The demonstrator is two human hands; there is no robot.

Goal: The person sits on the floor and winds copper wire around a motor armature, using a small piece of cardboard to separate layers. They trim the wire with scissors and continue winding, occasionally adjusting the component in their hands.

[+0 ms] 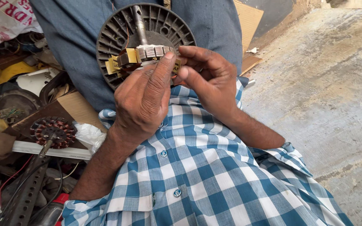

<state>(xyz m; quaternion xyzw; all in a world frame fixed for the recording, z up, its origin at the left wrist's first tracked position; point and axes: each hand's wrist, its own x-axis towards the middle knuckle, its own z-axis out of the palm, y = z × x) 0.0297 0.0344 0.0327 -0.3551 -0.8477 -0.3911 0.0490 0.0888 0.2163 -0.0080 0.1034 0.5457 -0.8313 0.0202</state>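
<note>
Both hands are raised over the lap, wrists bent inward. The left hand (145, 98) shows its back, fingers curled down onto the round dark ribbed plastic motor housing with steel shaft and laminated metal stator (144, 42), gripping the stator's near edge. The right hand (208, 79) pinches the same stator from the right, thumb and forefinger closed on it. The housing rests on the blue trousers (76, 46). One second copper-wound stator (53, 131) lies left on brown cardboard (74, 106). One white bag with red lettering (6, 19) sits top left
</note>
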